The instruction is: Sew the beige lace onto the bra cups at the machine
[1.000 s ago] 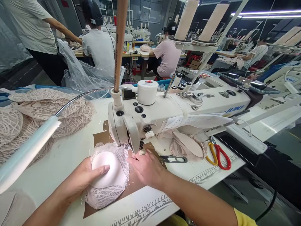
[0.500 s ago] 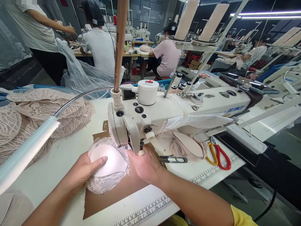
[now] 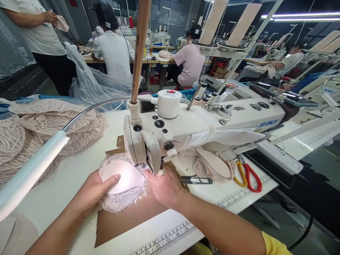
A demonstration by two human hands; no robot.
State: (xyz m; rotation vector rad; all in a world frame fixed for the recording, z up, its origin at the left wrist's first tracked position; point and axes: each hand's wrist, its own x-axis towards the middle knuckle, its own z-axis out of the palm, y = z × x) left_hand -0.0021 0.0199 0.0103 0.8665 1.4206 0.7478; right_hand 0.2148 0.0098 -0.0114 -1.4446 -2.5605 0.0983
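On the worktop (image 3: 70, 170), the left hand (image 3: 97, 187) is pinching a padded cup (image 3: 123, 177), thumb on top, beside the sewing machine (image 3: 183, 122); the right hand (image 3: 164, 186) is resting close by, its grip too hidden to tell. Light guiding should be keeping the lace edging (image 3: 118, 203) flat.

Smooth, pale lace-edged cup (image 3: 127, 178) over brown sheet (image 3: 127, 226)

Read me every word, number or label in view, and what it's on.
"JUKI": sewing machine, J partly covered.
"12", "13", "14", "15": ruler strip.
Too small or blurred: brown pole print, white canister label, marks on paper, background machine logo, cap tag.
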